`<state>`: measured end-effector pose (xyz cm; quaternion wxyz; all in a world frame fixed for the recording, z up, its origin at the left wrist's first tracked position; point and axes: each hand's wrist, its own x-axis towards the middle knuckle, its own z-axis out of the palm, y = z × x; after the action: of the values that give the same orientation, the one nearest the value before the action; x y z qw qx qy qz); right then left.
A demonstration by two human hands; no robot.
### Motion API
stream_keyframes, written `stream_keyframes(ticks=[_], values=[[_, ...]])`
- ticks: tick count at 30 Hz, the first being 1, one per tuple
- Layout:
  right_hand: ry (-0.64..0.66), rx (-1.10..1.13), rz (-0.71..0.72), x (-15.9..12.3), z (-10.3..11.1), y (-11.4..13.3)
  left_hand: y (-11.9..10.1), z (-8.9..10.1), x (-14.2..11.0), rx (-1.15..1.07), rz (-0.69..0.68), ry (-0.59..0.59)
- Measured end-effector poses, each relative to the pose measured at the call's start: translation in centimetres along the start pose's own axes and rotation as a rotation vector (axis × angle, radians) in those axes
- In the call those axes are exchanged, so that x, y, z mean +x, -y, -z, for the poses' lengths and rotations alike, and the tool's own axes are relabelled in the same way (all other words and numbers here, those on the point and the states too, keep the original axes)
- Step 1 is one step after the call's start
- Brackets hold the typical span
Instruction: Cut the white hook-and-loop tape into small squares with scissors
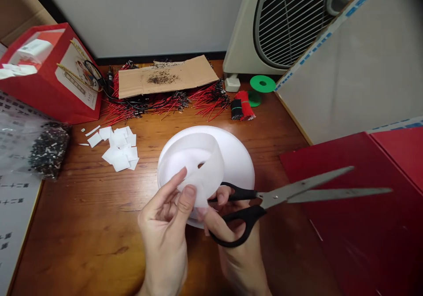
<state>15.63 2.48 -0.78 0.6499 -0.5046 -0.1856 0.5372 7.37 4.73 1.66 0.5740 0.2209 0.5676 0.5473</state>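
Left hand (163, 230) pinching perhaps-velcro tape (201, 172), right (238, 260) holding scissors (291, 194)

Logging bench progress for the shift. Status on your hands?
Left hand pinching white strip off tape roll. Right hand in black-handled scissors, blades open. Cut white squares left of the roll, away from the hands.

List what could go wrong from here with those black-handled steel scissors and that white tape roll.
The open steel scissors in the right hand sit close to the left hand, so a careless snip might nick it. The white tape roll is held only by a strip pinched in the left hand, so it could slip. The cut white squares lie loose on the wooden desk and could scatter.
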Motion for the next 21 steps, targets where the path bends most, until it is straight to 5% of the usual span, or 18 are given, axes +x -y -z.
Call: stream_keyframes(ticks=[8, 14, 18, 21], values=[[-0.145, 0.031, 0.107, -1.0, -1.3, -1.2, 0.3, -1.2, -0.5, -0.118, -0.037, -0.053], [-0.08, 0.061, 0.048, -1.4, -1.0, -2.0, 0.4, -1.5, -0.6, -0.128, -0.039, -0.026], [-0.037, -0.05, 0.041, -0.5, 0.9, -0.2, -1.3, 0.3, 0.3, -0.049, -0.096, -0.046], [-0.139, -0.38, 0.185, 1.3, 3.1, 2.5, -3.2, 3.3, 1.4, 0.153, -0.173, -0.065]])
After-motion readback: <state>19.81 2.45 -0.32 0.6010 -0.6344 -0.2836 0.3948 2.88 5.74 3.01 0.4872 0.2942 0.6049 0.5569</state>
